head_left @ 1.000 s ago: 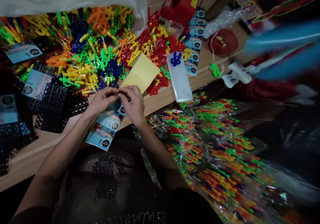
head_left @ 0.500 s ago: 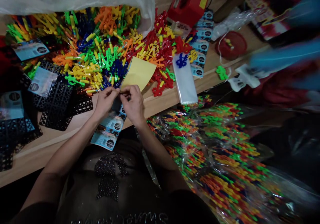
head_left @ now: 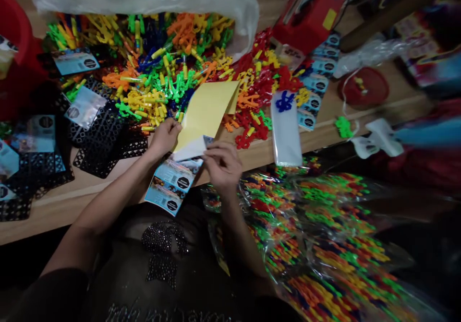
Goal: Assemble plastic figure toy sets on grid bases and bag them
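A strip of blue printed labels [head_left: 171,183] with a yellow backing [head_left: 207,106] lies at the table's front edge. Its yellow side slopes up and away between my hands. My left hand [head_left: 164,138] is closed on the sheet's left edge, thumb and fingers pinched together. At the near right corner, my right hand [head_left: 224,166] pinches the sheet, where a pale flap is folded over. Just behind lie loose plastic toy figures [head_left: 151,103] in yellow, green, blue and orange, some with small yellow-capped tubes. Whether the flap is separate from the backing is hard to make out.
Black perforated plastic trays [head_left: 97,135] with labels lie on the left, near a red bucket [head_left: 18,39]. Right of centre are clear bags [head_left: 286,137], a red machine [head_left: 309,15] and a red dish [head_left: 363,87]. Filled plastic bags [head_left: 317,235] lie below the table edge.
My hands, close together before, are now apart, the right one moved right and nearer me. More of the yellow backing and a pale flap show. The view has shifted left.
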Demonstrator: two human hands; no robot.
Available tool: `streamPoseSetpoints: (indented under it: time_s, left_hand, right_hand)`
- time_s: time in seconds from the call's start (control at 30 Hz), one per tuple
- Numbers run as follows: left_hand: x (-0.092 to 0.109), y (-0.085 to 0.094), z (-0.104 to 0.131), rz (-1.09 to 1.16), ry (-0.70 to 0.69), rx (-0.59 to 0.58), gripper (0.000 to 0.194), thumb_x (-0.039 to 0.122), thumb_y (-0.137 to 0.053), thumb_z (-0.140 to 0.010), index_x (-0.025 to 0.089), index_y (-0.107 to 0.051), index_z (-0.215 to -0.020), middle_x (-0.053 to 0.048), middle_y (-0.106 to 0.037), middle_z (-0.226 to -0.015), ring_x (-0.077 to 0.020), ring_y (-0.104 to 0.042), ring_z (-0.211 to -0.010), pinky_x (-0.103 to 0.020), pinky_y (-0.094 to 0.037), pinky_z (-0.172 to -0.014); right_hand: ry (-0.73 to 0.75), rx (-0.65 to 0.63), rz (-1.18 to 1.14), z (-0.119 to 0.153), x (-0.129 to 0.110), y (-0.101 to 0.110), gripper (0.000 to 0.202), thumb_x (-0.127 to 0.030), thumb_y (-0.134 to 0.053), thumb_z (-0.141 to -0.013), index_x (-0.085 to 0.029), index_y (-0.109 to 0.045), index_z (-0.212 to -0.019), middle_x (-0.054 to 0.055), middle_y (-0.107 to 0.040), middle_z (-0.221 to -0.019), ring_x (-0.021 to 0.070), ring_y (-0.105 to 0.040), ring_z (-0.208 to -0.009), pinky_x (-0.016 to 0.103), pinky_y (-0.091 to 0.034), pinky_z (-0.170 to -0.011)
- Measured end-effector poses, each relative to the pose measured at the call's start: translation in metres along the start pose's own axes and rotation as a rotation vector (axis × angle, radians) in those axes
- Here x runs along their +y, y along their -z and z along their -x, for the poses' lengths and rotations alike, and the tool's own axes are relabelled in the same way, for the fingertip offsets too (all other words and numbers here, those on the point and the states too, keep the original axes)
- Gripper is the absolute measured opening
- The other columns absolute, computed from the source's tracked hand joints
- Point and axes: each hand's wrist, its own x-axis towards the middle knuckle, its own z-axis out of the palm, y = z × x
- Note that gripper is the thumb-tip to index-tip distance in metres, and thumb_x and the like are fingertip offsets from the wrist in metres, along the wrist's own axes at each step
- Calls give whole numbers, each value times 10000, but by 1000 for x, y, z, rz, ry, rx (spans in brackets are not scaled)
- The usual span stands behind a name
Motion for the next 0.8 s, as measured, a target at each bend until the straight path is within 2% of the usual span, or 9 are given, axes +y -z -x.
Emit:
streamPoseSetpoints:
  time_s: [0.13, 0.23, 0.33, 0.43, 0.5, 0.6, 0.67, 0.73, 0.8]
  left_hand:
    - [-2, 0, 4, -160, -55, -3, 170, 124, -626, -935, 220, -572, -806, -5, -590, -745, -207, -573, -752, -319, -426, -771]
    - [-1, -5, 13, -250, -78, -19, 142, 110, -577, -982, 210, -611, -887, -31, -629, -795, -237, -622, -806, -344, -460, -810]
    - [4, -5, 25, -325, -121, -17, 69, 170, -594, -1014, 197, -657, -1002, -86, -685, -983, -273, -657, -993, -375, -495, -908]
    - [6, 14, 43, -434, -251, 41, 208, 315, -622, -1041, 189, -660, -1203, -140, -666, -1245, -294, -607, -1209, -415, -493, -1048]
    - [2, 42, 60, -516, -300, 157, 292, 394, -595, -1058, 200, -638, -1272, -140, -659, -1287, -288, -585, -1238, -432, -484, -1089]
    - [-15, 99, 87, -671, -224, 452, 348, 458, -614, -1034, 225, -630, -1292, -139, -668, -1276, -325, -570, -1243, -509, -449, -1126]
    - [-29, 133, 100, -768, -126, 636, 515, 545, -697, -964, 236, -606, -1366, -179, -634, -1360, -393, -535, -1292, -587, -421, -1138]
    - [-41, 155, 108, -829, -50, 716, 709, 641, -769, -879, 264, -573, -1446, -196, -606, -1415, -442, -510, -1316, -627, -415, -1129]
    - [-49, 163, 110, -861, -7, 729, 805, 695, -800, -826, 284, -565, -1477, -196, -607, -1394, -462, -513, -1301, -635, -427, -1111]
  right_hand:
    - [-79, 290, -126, 2, 2, 32, 228, -355, -842, -768, -271, -631, -785, -2, -693, -871, 205, -681, -843, 421, -588, -818]
    - [-164, 530, -227, -9, -1, 54, 392, -407, -866, -662, -298, -494, -719, -22, -612, -754, 194, -609, -702, 415, -542, -689]
    - [-226, 627, -271, -21, -4, 64, 391, -432, -865, -636, -311, -496, -678, -21, -563, -699, 173, -548, -614, 401, -450, -574]
    - [-194, 551, -209, -22, -6, 52, 401, -418, -950, -585, -299, -592, -718, -42, -586, -704, 165, -593, -640, 398, -534, -638]
    - [-169, 455, -138, -16, -10, 36, 439, -431, -988, -579, -271, -631, -779, -45, -628, -749, 168, -637, -696, 391, -590, -704]
    - [-213, 266, -106, -4, -17, 7, 381, -425, -942, -696, -240, -652, -861, -26, -673, -811, 157, -675, -739, 341, -609, -721]
    - [-246, 147, -143, 1, -23, -13, 329, -389, -903, -737, -234, -649, -877, -20, -679, -823, 148, -684, -738, 314, -603, -711]
    - [-255, 51, -203, 3, -29, -33, 288, -361, -875, -748, -240, -641, -865, -23, -676, -818, 141, -679, -732, 297, -592, -700]
    - [-255, -35, -255, 2, -34, -51, 250, -342, -850, -766, -248, -636, -853, -29, -669, -806, 138, -662, -734, 288, -577, -692]
